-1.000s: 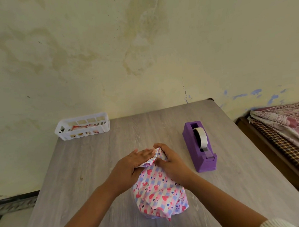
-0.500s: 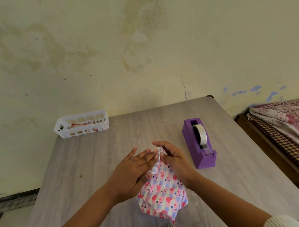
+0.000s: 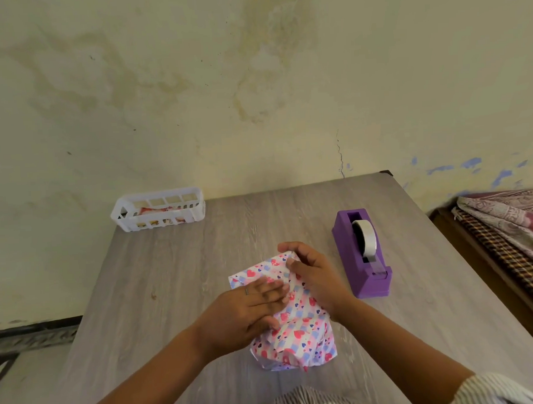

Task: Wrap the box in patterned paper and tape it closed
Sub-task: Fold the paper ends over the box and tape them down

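The box lies on the grey wooden table [image 3: 177, 282], covered in heart-patterned paper [image 3: 298, 338], so none of the box itself shows. My left hand [image 3: 248, 309] lies flat on top of the paper with straight fingers pressing it down. My right hand [image 3: 314, 276] pinches the paper's fold at the far end of the box between thumb and fingers. A purple tape dispenser [image 3: 360, 255] with a white roll stands just right of my right hand.
A white slotted plastic basket [image 3: 158, 209] with some packets inside sits at the table's far left corner against the wall. To the right of the table is a bed with patterned blankets [image 3: 510, 227].
The paper flap has been folded down flat over the box top. My left hand slid onto it with fingers spread flat, and my right hand moved to the far end fold.
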